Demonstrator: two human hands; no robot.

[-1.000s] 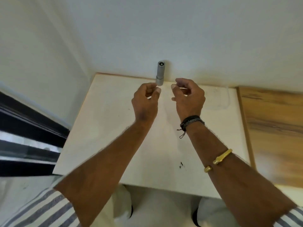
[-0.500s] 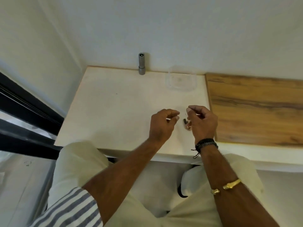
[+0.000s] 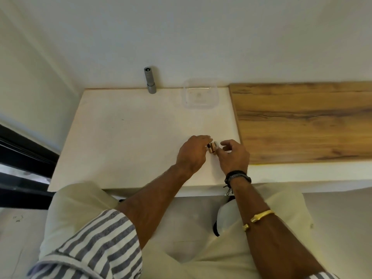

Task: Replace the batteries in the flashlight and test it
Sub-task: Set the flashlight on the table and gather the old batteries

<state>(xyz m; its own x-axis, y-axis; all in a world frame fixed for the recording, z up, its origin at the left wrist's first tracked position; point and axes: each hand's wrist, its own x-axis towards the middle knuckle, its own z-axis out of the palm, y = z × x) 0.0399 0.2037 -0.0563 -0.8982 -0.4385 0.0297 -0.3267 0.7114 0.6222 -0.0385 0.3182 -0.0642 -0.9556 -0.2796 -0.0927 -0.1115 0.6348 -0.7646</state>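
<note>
White rectangular tabletop (image 3: 124, 137) set against a pale plaster wall, with a brown wood-grain board (image 3: 302, 121) flush along its right side. Upright at the far edge, touching the wall: a slim grey metal cylindrical flashlight (image 3: 150, 80), well apart from the person's arms. Just to its right, at the same far edge, a clear square plastic container (image 3: 184, 93).

Near the front right corner of the white top, the curled left hand (image 3: 192, 154), forefinger and thumb pinching a small copper-and-black cylindrical battery (image 3: 212, 148). Battery tilted, dark end nearest that thumb; one cell or two side by side, too small to tell. Close beside it, the right hand (image 3: 234, 156) with fingers bent, one fingertip against the battery's near end; gripping or merely touching, cannot tell.

Black cord bracelet (image 3: 238, 176) on the right wrist, gold open bangle (image 3: 259, 216) further up that forearm. Blue-and-white striped sleeve (image 3: 96, 244) rolled on the left arm, cream trousers (image 3: 80, 206) below the table's front edge. Dark window frame (image 3: 20, 150) at far left.
</note>
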